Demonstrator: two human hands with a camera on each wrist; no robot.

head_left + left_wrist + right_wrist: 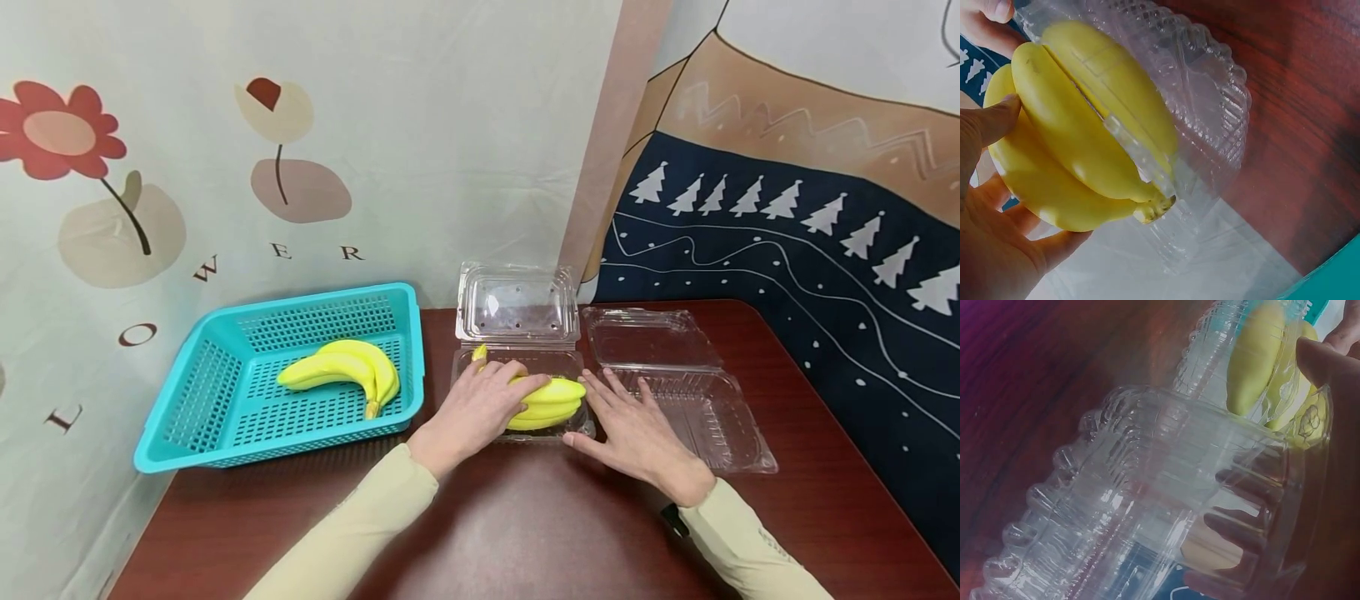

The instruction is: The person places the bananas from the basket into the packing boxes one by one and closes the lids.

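Note:
A bunch of yellow bananas [553, 403] lies in the left clear plastic clamshell [542, 437], whose lid [517, 305] stands raised at the back. My left hand [483, 404] grips the bunch from above. Its thumb lies on one banana and its fingers curl along the other side in the left wrist view. The stem end of the bananas [1085, 125] points left in the head view. My right hand [637, 425] lies at the clamshell's right rim with its fingers spread and fairly straight, beside the banana tips. Part of the bunch is hidden under the left hand.
A turquoise basket [281, 454] at the left holds another banana bunch [345, 367]. A second clear clamshell [712, 417] lies spread on the right of the dark red table [517, 533]. A patterned cloth wall [450, 150] stands behind the table.

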